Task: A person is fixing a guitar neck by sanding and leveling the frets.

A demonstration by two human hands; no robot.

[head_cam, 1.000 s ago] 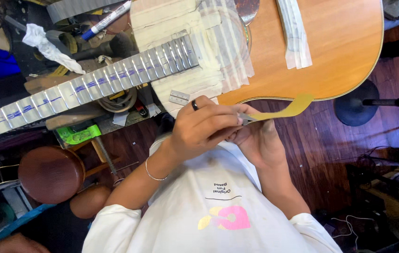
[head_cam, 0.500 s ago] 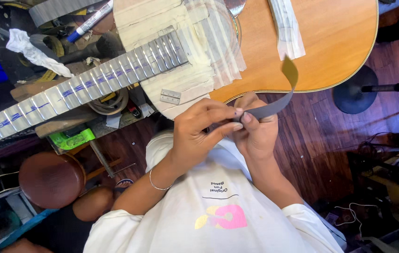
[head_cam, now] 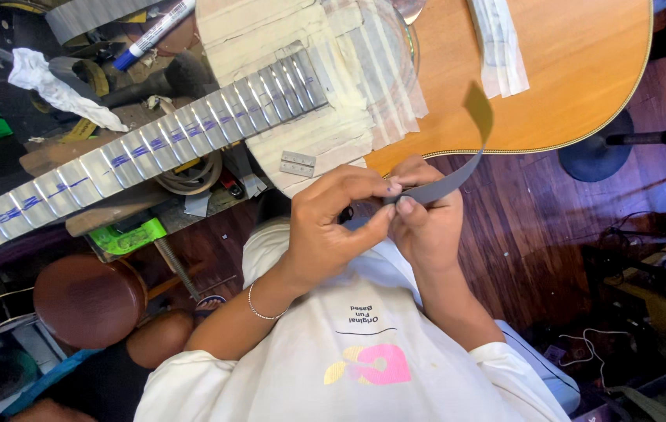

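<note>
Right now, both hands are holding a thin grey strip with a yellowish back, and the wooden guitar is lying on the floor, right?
Not quite. The head view shows the wooden acoustic guitar lying up on the cluttered workbench, not the floor. Both hands, left hand and right hand, do hold the thin grey strip.

Guitar body [head_cam: 567, 86] is warm orange wood with cream tape; the strip [head_cam: 458, 176] below it is grey, yellowish underneath; blue-marked frets [head_cam: 137, 152].

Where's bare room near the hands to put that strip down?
Both hands, left and right, pinch a grey strip. Free: bare orange guitar top right of the white tape strips, out to the bound edge; dark wood floor below it. Crowded: the taped neck and the cluttered bench with marker and crumpled paper.
</note>
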